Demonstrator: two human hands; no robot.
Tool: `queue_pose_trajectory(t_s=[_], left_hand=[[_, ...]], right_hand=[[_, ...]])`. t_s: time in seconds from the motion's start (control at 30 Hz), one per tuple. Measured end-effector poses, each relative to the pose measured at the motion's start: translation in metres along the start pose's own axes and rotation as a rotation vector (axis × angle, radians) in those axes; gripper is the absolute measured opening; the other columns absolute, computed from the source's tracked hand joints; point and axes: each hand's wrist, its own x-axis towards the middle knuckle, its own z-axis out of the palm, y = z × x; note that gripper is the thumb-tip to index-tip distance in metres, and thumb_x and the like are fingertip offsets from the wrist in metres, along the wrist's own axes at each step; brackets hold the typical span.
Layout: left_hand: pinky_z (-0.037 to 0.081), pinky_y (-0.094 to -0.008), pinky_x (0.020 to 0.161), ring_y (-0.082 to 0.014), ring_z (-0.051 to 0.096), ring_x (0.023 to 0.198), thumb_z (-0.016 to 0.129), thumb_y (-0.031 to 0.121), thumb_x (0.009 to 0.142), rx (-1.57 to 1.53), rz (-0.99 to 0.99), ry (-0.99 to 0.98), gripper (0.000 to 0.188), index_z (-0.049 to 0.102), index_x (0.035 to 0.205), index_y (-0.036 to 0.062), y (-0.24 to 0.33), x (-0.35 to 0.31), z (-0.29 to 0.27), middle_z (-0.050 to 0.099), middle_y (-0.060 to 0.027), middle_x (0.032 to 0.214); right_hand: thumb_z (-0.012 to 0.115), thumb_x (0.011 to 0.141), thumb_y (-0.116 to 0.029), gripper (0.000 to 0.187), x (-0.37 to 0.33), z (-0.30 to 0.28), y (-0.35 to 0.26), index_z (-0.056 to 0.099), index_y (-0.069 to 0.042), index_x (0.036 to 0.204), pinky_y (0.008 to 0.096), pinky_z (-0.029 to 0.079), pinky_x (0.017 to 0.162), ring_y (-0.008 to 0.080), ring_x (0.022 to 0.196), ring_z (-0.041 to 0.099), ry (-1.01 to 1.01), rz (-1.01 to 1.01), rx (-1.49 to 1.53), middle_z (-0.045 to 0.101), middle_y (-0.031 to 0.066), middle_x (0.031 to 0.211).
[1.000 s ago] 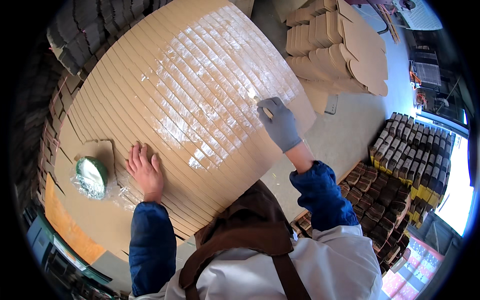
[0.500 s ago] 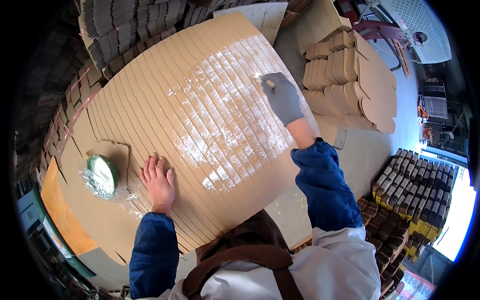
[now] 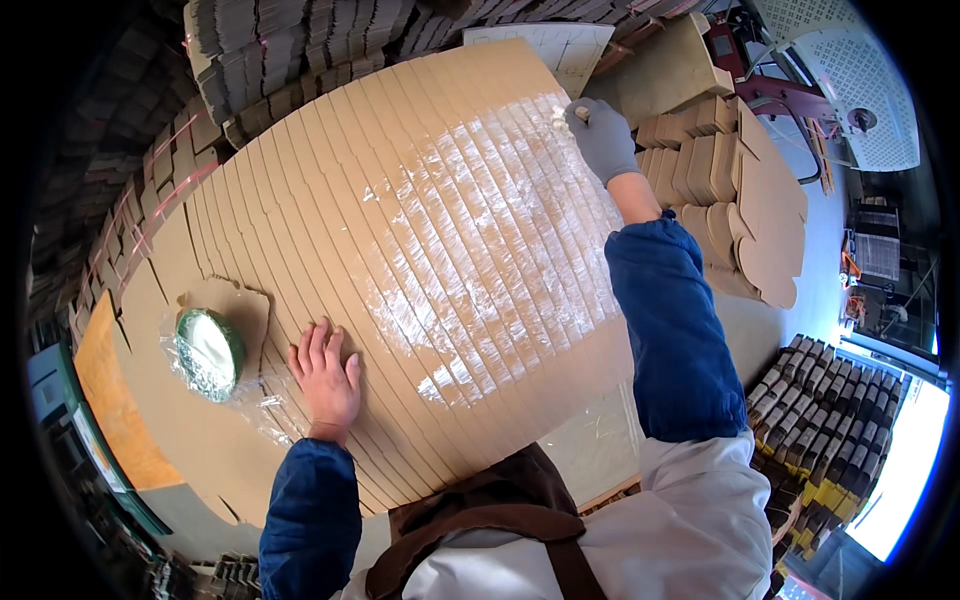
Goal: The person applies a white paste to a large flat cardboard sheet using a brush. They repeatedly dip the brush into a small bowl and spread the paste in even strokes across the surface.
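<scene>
A fan of overlapping brown cardboard sheets [image 3: 300, 210] spreads before me, its edges stepped in narrow strips. White paste [image 3: 480, 250] streaks the strips on the right half. At the far right edge of the fan, my gloved right hand [image 3: 605, 140] is closed around a brush [image 3: 560, 118]; its pale handle end and white-coated tip show, the rest is hidden in the grey glove. My bare left hand [image 3: 328, 380] lies flat on the sheets, fingers stretched out. Left of it, a green bowl [image 3: 237, 345] of white paste sits tilted in clear plastic film on the cardboard.
A pile of cut cardboard pieces [image 3: 765, 200] stands on the right, beyond my right forearm. Bundled cardboard stacks [image 3: 290, 50] rise along the far side. More dark stacks [image 3: 825, 410] stand at the lower right. An orange-brown board [image 3: 125, 420] lies at the left.
My right hand has moved farther away and to the right with the brush, up to the fan's far right edge. My left hand stays flat on the sheets. The whole view has shifted slightly.
</scene>
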Motion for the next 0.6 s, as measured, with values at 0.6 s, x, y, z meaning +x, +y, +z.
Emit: queue_pose_trajectory(t_s=[0.6], left_hand=[[0.018, -0.0566, 0.115, -0.0339, 0.035, 0.138, 0.061, 0.028, 0.088, -0.023, -0.010, -0.011, 0.047, 0.053, 0.131, 0.0105, -0.002, -0.003, -0.003, 0.045, -0.0099, 0.145]], right_hand=[[0.061, 0.091, -0.029, 0.024, 0.005, -0.001, -0.012, 0.068, -0.007, 0.097, 0.0454, 0.051, 0.081, 0.0400, 0.093, 0.064, 0.080, 0.060, 0.119, 0.067, 0.0216, 0.097]])
